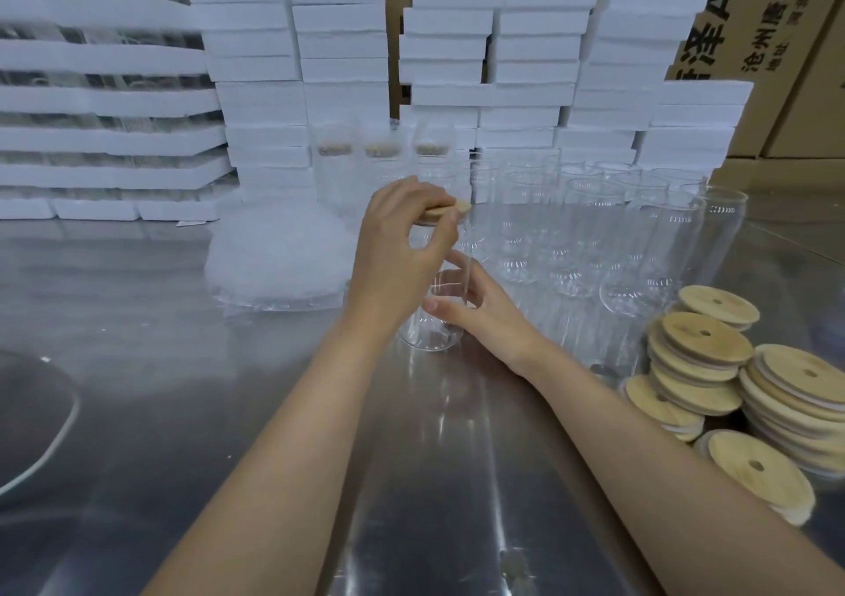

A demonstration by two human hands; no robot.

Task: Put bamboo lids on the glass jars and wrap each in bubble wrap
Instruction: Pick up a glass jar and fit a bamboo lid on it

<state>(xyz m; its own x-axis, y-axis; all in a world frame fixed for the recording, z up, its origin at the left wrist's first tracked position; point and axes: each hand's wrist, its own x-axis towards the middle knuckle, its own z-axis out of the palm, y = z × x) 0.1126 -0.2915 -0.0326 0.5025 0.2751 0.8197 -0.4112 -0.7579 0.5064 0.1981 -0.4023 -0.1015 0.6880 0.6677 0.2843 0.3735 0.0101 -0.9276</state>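
In the centre of the frame the left hand (402, 234) pinches a bamboo lid (452, 210) by its rim at the mouth of an upright glass jar (432, 332). The right hand (480, 310) curls thumb and fingers round the jar's body, low down, on the steel surface (183, 390). So the left grip holds the lid and the right grip holds the jar. The lid looks slightly tilted, and I cannot tell whether it is seated.

To do this well, I would level the lid over the rim first, then press straight down with even pressure. The right hand should stay low and firm, since smooth glass could skid on polished steel.

The held jar appears empty. Right of centre stands a crowd of open jars (594, 230), unlidded and seemingly empty. Behind the hands, at upper centre, three wrapped jars (382, 150) already show lids through hazy wrap. A heap of bubble wrap (274, 257) lies left of centre. Spare lid stacks (704, 344), each lid with a hole, fill the lower right. White foam boxes (343, 47) line the top of the frame, their contents hidden.
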